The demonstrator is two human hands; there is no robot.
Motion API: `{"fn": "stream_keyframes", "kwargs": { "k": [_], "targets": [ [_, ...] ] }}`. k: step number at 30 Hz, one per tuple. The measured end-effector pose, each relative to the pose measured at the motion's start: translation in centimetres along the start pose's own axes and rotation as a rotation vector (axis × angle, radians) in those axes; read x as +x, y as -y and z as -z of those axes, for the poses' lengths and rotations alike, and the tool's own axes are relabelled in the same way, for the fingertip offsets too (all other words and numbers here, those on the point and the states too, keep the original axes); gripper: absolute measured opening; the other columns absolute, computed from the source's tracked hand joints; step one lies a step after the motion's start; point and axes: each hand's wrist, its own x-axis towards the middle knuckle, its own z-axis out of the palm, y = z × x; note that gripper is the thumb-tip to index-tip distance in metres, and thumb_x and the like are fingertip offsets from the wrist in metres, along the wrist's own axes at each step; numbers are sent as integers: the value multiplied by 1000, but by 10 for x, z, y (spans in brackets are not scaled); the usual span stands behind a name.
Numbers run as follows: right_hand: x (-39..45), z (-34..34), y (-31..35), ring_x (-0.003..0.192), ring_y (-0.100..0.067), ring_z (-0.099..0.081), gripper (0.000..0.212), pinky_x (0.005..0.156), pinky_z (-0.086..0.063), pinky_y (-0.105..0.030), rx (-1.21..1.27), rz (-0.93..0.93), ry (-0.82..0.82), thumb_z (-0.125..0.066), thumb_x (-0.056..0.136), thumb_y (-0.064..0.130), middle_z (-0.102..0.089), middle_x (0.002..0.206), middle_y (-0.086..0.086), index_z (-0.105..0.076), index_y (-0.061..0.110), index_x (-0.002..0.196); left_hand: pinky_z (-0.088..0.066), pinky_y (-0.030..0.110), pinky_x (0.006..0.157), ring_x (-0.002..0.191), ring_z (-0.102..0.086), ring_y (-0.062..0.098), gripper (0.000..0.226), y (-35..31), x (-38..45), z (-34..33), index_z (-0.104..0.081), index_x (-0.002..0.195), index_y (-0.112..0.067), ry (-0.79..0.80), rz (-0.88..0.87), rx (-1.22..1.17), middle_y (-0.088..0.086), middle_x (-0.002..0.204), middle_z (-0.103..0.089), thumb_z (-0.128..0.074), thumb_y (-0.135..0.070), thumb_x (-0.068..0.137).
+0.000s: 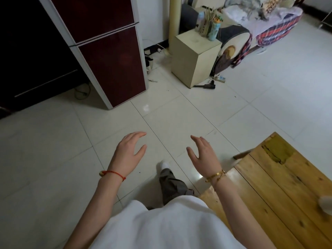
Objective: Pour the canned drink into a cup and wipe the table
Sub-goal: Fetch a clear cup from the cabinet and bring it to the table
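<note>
Both of my hands hang in the air over the white tiled floor, palms facing each other, holding nothing. My left hand (pixel 130 151) has relaxed, slightly bent fingers and a red string at the wrist. My right hand (pixel 203 153) is likewise relaxed, with a gold bracelet at the wrist. A wooden plank table (pixel 280 187) fills the lower right corner, just right of my right forearm. No can and no cup are in view. A blurred white thing (pixel 326 203) lies at the table's right edge; I cannot tell what it is.
A dark red fridge (pixel 107 56) stands at the upper left. A cream cabinet (pixel 195 56) with bottles on top is at the back, a sofa with a plaid cover (pixel 269 31) beyond it. Cables and a power strip (pixel 220 79) lie on the floor. My leg and white shoe (pixel 164 165) step forward.
</note>
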Motion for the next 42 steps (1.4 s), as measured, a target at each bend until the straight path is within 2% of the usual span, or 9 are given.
{"fn": "stream_keyframes", "kwargs": {
  "k": [7,16,20,22,27,34,39,42],
  "targets": [
    [124,6,9,140,-26,-33,50,116,-26,-36,22,-1,-20,-50,97,32,-49,141,-7,-43,10,140,-33,19,107,126,-48,10,40,16,126,14,-56,134,-19,5,4,1,-5,134,-56,-61,-20,94],
    [328,70,15,139,-26,-35,49,116,-28,-37,-10,47,-73,-50,96,32,-50,140,-7,-43,10,140,-29,12,105,124,-50,11,39,3,336,41,-59,131,-14,-71,-72,-1,-1,132,-59,-64,-13,91],
    [397,87,20,134,-26,-40,49,113,-33,-41,-19,62,-79,-49,96,33,-51,138,-7,-44,10,140,-36,22,108,124,-52,13,40,7,403,45,-59,130,-15,-72,-93,-18,-1,131,-60,-64,-13,91],
    [425,90,22,134,-25,-41,49,113,-33,-40,-12,60,-78,-50,96,32,-52,137,-7,-44,10,139,-38,25,108,124,-52,12,40,11,433,45,-59,131,-17,-57,-84,-28,-2,132,-60,-64,-14,91],
    [492,86,16,135,-25,-39,48,113,-32,-40,4,15,-72,-50,96,31,-51,138,-7,-44,10,139,-32,14,104,124,-51,12,40,26,510,38,-59,130,-16,-19,-73,-13,-2,131,-59,-64,-14,91],
    [609,93,10,138,-22,-36,48,115,-27,-31,5,-46,-103,-50,96,30,-49,141,-5,-42,11,140,-37,21,105,122,-54,17,40,47,651,42,-61,128,-13,12,-142,-7,2,129,-61,-67,-11,88],
    [714,121,22,129,-22,-45,45,111,-35,-35,10,-63,-189,-51,96,31,-54,133,-5,-47,11,136,-34,11,101,112,-52,3,40,44,768,59,-61,127,-13,43,-208,-40,2,125,-61,-68,-9,87],
    [767,135,29,125,-20,-47,45,108,-36,-33,23,-78,-231,-51,96,31,-54,131,-4,-47,11,136,-42,27,106,118,-55,13,41,39,833,67,-60,129,-12,75,-250,-41,2,129,-59,-67,-10,89]
  ]
}}
